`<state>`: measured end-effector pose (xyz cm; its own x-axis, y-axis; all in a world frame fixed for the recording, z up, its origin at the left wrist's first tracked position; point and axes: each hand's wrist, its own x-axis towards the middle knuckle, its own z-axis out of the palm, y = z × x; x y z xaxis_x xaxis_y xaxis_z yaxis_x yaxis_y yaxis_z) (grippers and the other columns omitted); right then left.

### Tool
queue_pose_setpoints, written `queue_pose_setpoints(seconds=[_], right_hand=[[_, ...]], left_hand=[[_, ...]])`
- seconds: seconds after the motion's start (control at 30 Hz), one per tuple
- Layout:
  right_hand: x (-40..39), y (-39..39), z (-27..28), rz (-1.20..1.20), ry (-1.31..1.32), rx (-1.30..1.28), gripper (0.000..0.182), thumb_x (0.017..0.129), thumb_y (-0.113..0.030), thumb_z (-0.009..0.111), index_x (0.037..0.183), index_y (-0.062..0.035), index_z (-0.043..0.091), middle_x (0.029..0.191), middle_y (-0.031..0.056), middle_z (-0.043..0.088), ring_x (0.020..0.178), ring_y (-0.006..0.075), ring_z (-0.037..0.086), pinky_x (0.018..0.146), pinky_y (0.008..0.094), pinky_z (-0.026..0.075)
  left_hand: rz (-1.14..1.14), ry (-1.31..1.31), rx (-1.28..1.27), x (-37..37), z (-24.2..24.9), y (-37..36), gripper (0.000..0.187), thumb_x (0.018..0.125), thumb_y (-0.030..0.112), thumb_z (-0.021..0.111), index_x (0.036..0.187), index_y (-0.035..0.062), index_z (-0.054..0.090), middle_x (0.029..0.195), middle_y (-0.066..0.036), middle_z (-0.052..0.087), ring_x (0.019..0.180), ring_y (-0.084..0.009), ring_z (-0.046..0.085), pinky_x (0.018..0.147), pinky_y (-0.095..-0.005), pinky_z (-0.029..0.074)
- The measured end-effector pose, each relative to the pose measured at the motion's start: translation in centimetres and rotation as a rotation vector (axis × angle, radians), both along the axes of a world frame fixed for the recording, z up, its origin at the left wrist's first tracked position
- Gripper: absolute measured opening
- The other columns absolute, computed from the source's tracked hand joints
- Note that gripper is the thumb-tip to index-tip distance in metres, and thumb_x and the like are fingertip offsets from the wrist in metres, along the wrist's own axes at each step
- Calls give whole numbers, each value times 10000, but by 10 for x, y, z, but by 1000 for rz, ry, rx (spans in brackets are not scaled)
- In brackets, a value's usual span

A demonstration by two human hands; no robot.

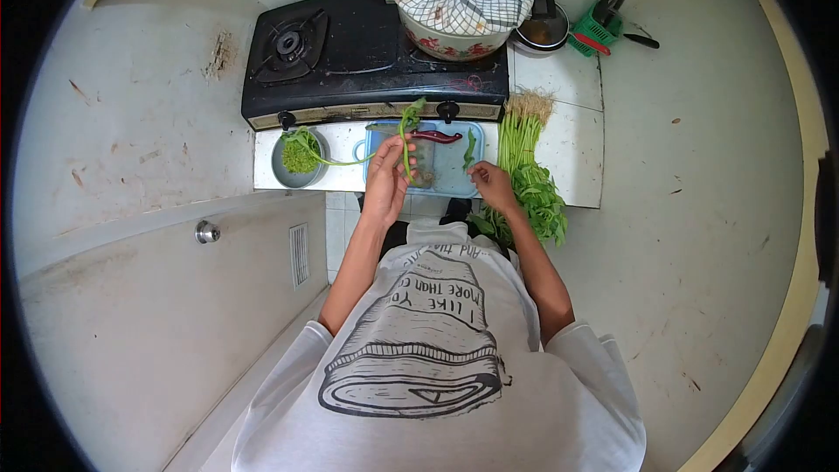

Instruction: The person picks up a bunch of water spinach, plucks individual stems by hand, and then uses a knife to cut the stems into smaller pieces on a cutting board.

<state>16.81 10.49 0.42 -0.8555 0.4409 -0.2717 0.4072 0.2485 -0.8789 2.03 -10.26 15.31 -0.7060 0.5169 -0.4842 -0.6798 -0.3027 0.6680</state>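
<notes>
My left hand (385, 182) is closed around a long green stem (406, 157) with a leaf at its top, held over the blue cutting board (452, 177). Another thin stem (345, 163) runs from near that hand to the bowl. My right hand (495, 187) pinches a single green leaf (469, 149) above the board's right side. Across the far part of the board lies a knife (437, 136) with a dark red handle, its blade partly hidden behind my left fingers. A bundle of leafy water spinach (522, 144), roots pointing away, rests right of the board.
At the left, a grey bowl (300, 180) holds cut green pieces. Behind the board stands a black gas stove (350, 52) bearing a large cloth-covered pot (454, 39). A small lidded pot (542, 32) and a green basket of utensils (595, 32) are at back right.
</notes>
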Motion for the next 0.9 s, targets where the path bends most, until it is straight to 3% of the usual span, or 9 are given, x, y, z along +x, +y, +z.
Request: queue_pose_setpoints(seconds=[0.2, 0.3, 0.4, 0.6, 0.9], right_hand=[[-43, 13, 3, -138, 93, 194, 155, 949, -114, 619, 1011, -23, 729, 896, 170, 752, 829, 341, 740, 743, 404, 570], [-45, 19, -22, -148, 16, 277, 169, 945, -131, 638, 1025, -26, 743, 899, 182, 753, 801, 307, 745, 741, 390, 575], [-34, 15, -41, -74, -183, 347, 199, 910, -167, 670, 1018, -18, 747, 919, 208, 752, 849, 352, 747, 765, 417, 580], [-13, -6, -48, -110, -221, 267, 206, 867, -194, 676, 957, -32, 765, 878, 235, 733, 862, 417, 725, 804, 484, 578], [-12, -39, -7, -248, -321, 293, 232, 878, -179, 709, 1065, -50, 759, 933, 204, 751, 833, 360, 744, 755, 435, 588]], left_hand=[[-61, 14, -22, -4, 6, 0, 193, 1065, 212, 585, 1204, 89, 639, 1062, -3, 637, 877, -108, 573, 756, -259, 497], [-94, 26, -32, -9, 9, 0, 190, 1058, 206, 597, 1201, 88, 642, 1065, -4, 647, 882, -107, 586, 762, -265, 501], [-132, 45, -27, -16, 12, -2, 209, 1049, 205, 613, 1216, 82, 638, 1087, -13, 661, 902, -96, 602, 772, -254, 504], [-195, 64, -42, -34, 19, -12, 219, 1047, 202, 616, 1228, 80, 636, 1088, -17, 669, 909, -91, 609, 774, -248, 507], [-357, 120, -33, -62, 28, -12, 238, 1050, 169, 595, 1268, 78, 615, 1096, -25, 677, 919, -89, 606, 782, -250, 502]])
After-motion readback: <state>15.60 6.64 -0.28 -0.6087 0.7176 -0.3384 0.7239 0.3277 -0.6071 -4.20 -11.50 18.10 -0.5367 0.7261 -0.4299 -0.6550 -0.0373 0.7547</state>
